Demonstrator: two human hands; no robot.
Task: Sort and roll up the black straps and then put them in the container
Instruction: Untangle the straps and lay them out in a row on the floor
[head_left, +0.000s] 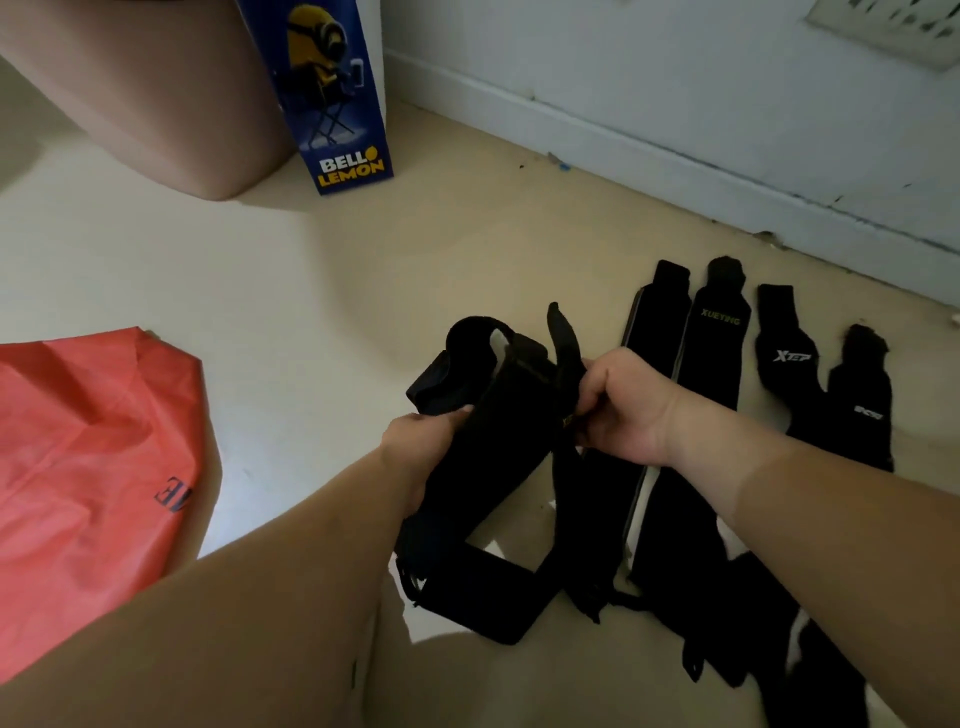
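Left hand (423, 449) grips the left edge of the held strap (498, 431), fingers curled round the fabric; right hand (621, 408) is clenched on a narrow tab (566, 338) at the same strap's right side. The held strap is raised between both hands; its lower part trails down to the floor (311, 291). Further black straps lie flat, side by side, right of the hands: XUEYING strap (719, 343); XTEP strap (787, 364). A loose strap heap (727, 597) lies under the right forearm. Red bag (88, 467) lies flat at left, well apart; blue carton (337, 104) stands upright near the wall (675, 78).
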